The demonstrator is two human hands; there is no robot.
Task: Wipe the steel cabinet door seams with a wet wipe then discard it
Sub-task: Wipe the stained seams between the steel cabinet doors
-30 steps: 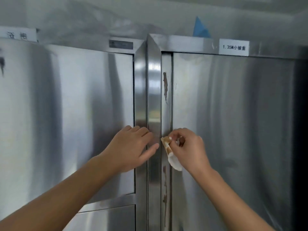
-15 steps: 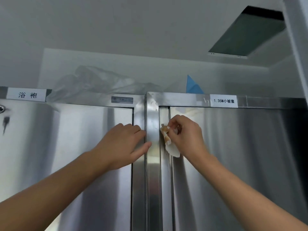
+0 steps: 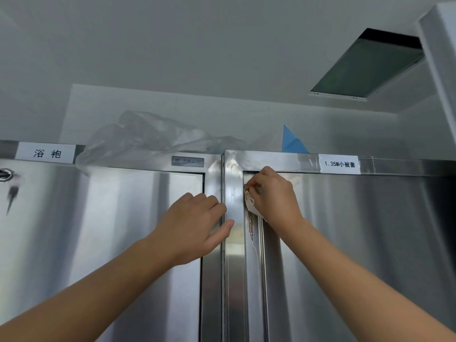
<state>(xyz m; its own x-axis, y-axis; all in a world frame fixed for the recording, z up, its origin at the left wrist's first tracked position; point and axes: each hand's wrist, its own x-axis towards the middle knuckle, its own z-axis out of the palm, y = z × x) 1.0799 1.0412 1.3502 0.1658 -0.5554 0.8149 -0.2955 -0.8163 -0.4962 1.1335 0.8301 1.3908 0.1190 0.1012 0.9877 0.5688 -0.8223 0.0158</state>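
Two steel cabinets stand side by side in front of me. My right hand (image 3: 272,193) pinches a white wet wipe (image 3: 251,204), stained brown, and presses it into the vertical seam (image 3: 254,255) at the left edge of the right cabinet door (image 3: 357,243), near its top corner. A thin brown smear (image 3: 251,228) runs down the seam just below the wipe. My left hand (image 3: 195,225) lies flat on the left cabinet's frame (image 3: 212,280), fingers spread, thumb touching the middle post.
Crumpled clear plastic (image 3: 148,137) and a blue triangular sheet (image 3: 292,140) lie on top of the cabinets. White labels (image 3: 340,164) sit on the top rails. An open ceiling hatch (image 3: 367,65) is at upper right. A keyhole with a dark streak (image 3: 9,183) marks the far-left door.
My right hand slid the wipe up the seam from mid-height to the door's top corner. My left hand rose along with it, and my view tilted up toward the ceiling.
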